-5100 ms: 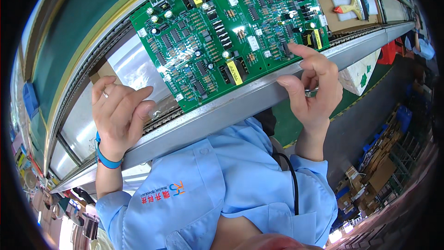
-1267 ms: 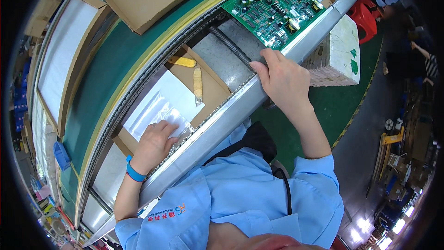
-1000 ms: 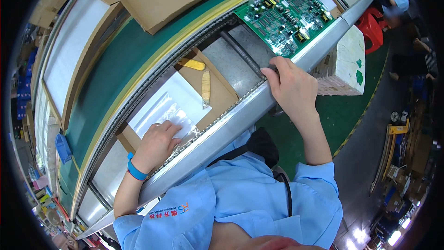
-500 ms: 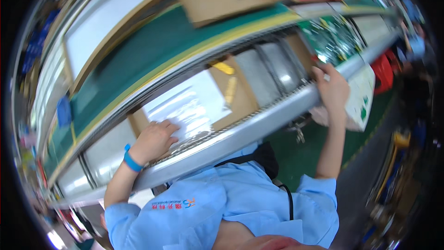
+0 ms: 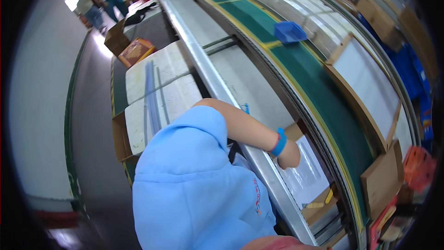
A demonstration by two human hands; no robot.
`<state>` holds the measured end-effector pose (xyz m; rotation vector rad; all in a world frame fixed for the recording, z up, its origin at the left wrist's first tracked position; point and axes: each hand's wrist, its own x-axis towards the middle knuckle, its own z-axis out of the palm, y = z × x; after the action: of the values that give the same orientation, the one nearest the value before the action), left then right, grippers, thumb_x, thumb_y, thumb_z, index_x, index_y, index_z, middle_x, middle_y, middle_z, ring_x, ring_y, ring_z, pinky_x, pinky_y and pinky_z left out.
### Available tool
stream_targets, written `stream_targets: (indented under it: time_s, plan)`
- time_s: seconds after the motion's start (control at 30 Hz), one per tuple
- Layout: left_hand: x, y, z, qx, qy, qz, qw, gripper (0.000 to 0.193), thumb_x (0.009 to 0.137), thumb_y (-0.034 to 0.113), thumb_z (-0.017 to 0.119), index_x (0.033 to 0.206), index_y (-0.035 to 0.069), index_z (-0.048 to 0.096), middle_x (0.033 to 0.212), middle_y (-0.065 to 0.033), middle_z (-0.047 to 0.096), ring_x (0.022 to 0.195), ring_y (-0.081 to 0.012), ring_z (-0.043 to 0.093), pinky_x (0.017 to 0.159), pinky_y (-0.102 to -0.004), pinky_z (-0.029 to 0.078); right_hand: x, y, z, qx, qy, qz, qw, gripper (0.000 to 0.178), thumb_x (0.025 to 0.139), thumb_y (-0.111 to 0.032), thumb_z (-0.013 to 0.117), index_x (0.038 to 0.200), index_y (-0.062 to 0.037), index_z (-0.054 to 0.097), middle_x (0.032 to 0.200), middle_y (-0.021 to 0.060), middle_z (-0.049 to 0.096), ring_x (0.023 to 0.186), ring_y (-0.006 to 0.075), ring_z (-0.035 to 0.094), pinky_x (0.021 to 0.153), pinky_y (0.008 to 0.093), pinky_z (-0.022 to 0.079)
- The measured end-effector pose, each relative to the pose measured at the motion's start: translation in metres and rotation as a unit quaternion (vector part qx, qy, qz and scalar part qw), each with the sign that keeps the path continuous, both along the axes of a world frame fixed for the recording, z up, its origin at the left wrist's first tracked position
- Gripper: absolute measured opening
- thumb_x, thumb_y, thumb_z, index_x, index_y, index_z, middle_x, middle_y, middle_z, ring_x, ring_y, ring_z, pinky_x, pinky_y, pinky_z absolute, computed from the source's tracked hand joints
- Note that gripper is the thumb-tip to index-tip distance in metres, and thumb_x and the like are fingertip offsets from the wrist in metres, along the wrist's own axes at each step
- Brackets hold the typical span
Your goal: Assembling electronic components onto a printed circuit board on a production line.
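Observation:
My left hand point(image 5: 289, 155), with a blue band point(image 5: 279, 142) on its wrist, reaches over the metal rail point(image 5: 259, 159) to a shallow cardboard box point(image 5: 292, 131). It is beside a white sheet point(image 5: 311, 169) with shiny clear plastic over it, lying in the box. The back of the hand faces me and hides most of the fingers, so I cannot see whether they grip anything. Two yellow-handled tools, perhaps cutters point(image 5: 315, 205), lie at the box's other end. My right hand is out of view.
Alongside runs a green conveyor belt point(image 5: 319, 95) with yellow edges. A blue bin point(image 5: 290, 33) and a cardboard tray with a white inside point(image 5: 363, 83) stand along it. White foam boxes point(image 5: 159, 71) are left of the rail. People point(image 5: 95, 9) stand far off at the upper left.
The view has swung far to the left, bringing in the aisle and foam boxes. My right hand has gone out of view. My left hand stays at the box with the white sheet.

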<state>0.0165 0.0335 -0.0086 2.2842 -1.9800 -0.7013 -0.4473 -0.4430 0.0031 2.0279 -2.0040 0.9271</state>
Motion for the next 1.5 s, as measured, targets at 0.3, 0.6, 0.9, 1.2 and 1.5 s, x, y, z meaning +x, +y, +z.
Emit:
stream_targets:
  time_s: [0.3, 0.6, 0.9, 1.2, 1.5]
  plan:
    - [0.014, -0.020, -0.013, 0.024, -0.009, -0.071, 0.997, 0.026, 0.077, 0.024, 0.067, 0.088, 0.000, 0.072, 0.090, -0.0201, 0.070, 0.086, -0.0380, 0.067, 0.073, -0.0500, 0.053, 0.002, 0.035, -0.008, -0.066, -0.026, 0.032, 0.997, 0.030, 0.089, -0.036, 0.064, 0.092, -0.0069, 0.074, 0.092, 0.0133, 0.071, 0.078, 0.0331, 0.066, 0.069, 0.0427, 0.052]
    - [-0.011, -0.009, -0.010, -0.014, -0.018, -0.083, 0.996, 0.025, 0.075, 0.022, 0.068, 0.084, 0.000, 0.072, 0.086, -0.0202, 0.070, 0.082, -0.0385, 0.068, 0.072, -0.0502, 0.053, 0.291, 0.271, 0.005, -0.124, -0.086, 0.274, 0.950, 0.048, 0.089, -0.033, 0.067, 0.126, -0.0050, 0.059, 0.131, 0.0253, 0.056, 0.118, 0.0380, 0.054, 0.099, 0.0454, 0.041]
    - [-0.004, 0.013, -0.003, -0.046, -0.039, -0.055, 0.997, 0.017, 0.080, 0.020, 0.066, 0.083, 0.004, 0.067, 0.080, -0.0189, 0.069, 0.078, -0.0382, 0.068, 0.067, -0.0476, 0.055, 0.024, 0.280, -0.122, 0.237, -0.088, 0.216, 0.943, 0.029, 0.088, -0.018, 0.068, 0.109, 0.0015, 0.063, 0.096, 0.0224, 0.069, 0.086, 0.0351, 0.067, 0.075, 0.0447, 0.052]
    - [0.003, 0.004, 0.031, -0.004, 0.027, -0.052, 0.998, 0.024, 0.088, 0.020, 0.064, 0.106, 0.005, 0.065, 0.097, -0.0163, 0.066, 0.091, -0.0359, 0.063, 0.081, -0.0436, 0.051, 0.054, 0.297, -0.092, 0.129, 0.048, 0.121, 0.983, 0.012, 0.082, -0.016, 0.065, 0.093, -0.0125, 0.062, 0.081, 0.0154, 0.067, 0.073, 0.0392, 0.065, 0.063, 0.0500, 0.051]
    - [-0.007, 0.008, 0.029, -0.001, 0.050, -0.045, 0.998, 0.024, 0.088, 0.021, 0.063, 0.106, 0.005, 0.064, 0.096, -0.0160, 0.066, 0.086, -0.0371, 0.063, 0.078, -0.0455, 0.050, 0.046, 0.301, -0.087, 0.204, 0.038, 0.102, 0.973, 0.015, 0.081, -0.014, 0.065, 0.096, -0.0115, 0.062, 0.081, 0.0153, 0.067, 0.073, 0.0394, 0.065, 0.062, 0.0496, 0.051]
